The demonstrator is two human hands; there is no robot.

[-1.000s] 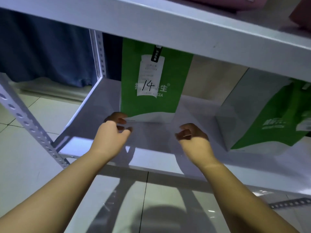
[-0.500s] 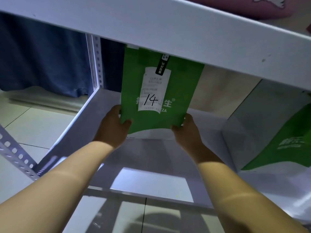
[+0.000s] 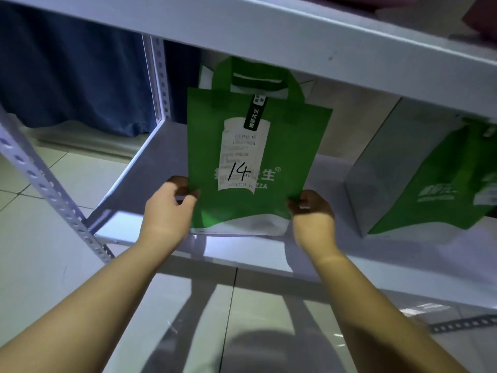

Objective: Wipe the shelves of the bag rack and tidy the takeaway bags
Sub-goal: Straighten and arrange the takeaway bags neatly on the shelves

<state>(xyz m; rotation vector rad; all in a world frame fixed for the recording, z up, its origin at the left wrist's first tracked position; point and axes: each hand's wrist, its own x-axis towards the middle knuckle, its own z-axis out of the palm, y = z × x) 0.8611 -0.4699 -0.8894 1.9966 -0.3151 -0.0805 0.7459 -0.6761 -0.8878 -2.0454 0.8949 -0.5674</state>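
Green takeaway bag (image 3: 255, 162) stands upright at centre of frame, on the lower shelf (image 3: 161, 157) of a white metal rack, close to the shelf's front edge; can't tell whether its white base rests on the shelf or hangs just above it. Left hand (image 3: 168, 208) pinches the bag's lower left edge, thumb in front w/ fingers behind. Right hand (image 3: 312, 214) grips the lower right edge, fingers curled round it. Both forearms reach up from the bottom of frame. A white receipt (image 3: 242, 157) w/ "14" handwritten on it covers the bag's front, and a black tag (image 3: 255, 111) hangs over the receipt's top. Handles sit just under the upper shelf (image 3: 269, 30). At right of frame, a 2nd green-and-grey bag (image 3: 430, 181) leans on the same shelf, apart from the 1st. Perforated rack post (image 3: 48, 189) at left; blue cloth (image 3: 75, 76) at upper left; pale floor tiles (image 3: 53, 265) at lower left.
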